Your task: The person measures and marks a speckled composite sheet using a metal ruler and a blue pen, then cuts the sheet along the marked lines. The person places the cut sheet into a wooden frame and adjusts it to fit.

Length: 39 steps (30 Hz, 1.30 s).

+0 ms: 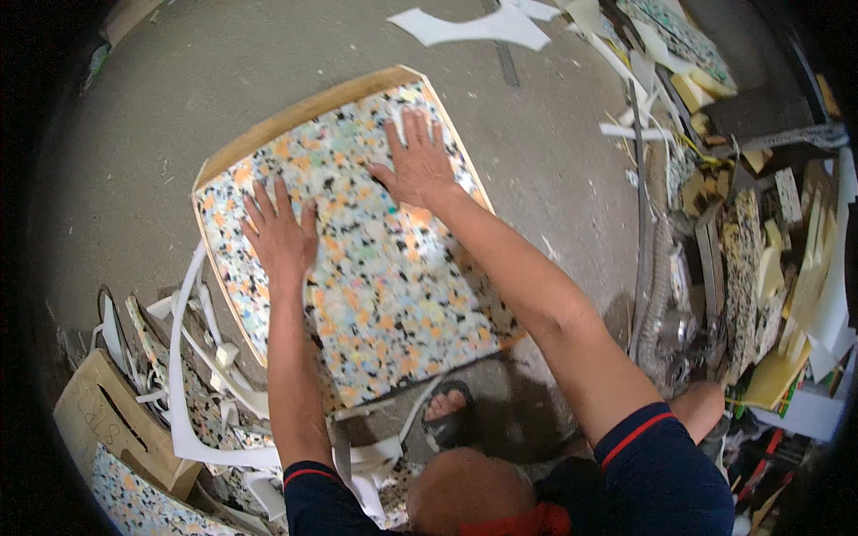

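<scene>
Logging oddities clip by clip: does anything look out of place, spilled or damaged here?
Yes, the floor is messy: scraps lie heaped untidily at the right, white strips tangle at the left, and a white piece lies loose beyond the foam. The foam, under the left hand and right hand, shows no plain damage.

On my feed, the left hand (284,241) and right hand (422,171) are covering patches of the speckled foam sheet (384,304), and I am not seeing either palm. A bare knee (469,491) is blocking the lower leg from me. The near edge is cropping the speckled foam offcut (134,487) at left; pale floor specks (550,246) are defeating me, too tiny to identify.
</scene>
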Motion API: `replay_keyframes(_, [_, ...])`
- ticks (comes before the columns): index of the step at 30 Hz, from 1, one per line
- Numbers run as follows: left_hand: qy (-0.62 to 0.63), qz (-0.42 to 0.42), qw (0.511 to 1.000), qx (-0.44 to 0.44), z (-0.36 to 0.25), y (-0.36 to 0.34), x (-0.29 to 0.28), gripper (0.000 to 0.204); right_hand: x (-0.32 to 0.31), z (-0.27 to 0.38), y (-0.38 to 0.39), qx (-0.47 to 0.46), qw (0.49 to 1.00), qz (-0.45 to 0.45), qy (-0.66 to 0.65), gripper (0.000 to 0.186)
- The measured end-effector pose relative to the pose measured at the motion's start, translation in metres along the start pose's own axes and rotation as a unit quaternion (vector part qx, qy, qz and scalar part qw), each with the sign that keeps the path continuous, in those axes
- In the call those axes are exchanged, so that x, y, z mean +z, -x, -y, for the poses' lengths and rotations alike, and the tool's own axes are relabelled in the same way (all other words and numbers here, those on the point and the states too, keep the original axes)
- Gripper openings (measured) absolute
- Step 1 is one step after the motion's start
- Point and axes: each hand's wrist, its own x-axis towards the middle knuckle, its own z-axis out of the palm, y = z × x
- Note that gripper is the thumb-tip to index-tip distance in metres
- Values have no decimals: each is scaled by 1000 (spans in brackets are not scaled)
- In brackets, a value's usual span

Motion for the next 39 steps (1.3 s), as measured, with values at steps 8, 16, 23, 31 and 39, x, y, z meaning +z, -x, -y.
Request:
replay_keyframes(8, [38,-64,997,-3,17,31,6,70,-11,10,180,-19,997,33,-59,83])
replay_keyframes(16, [242,-128,957,-92,104,333,-24,78,-24,37,234,-47,997,46,-46,81])
replay_keyframes(23, [495,53,807,-318,92,489,-17,96,-53,110,379,-299,928,143,-170,76])
replay_keyframes(31, [757,94,532,-366,81,441,11,47,-24,104,421,-281,932,196,-118,39])
replay_keyframes(39, [847,-49,315,-425,96,410,33,57,-16,100,417,-175,948,258,-60,17])
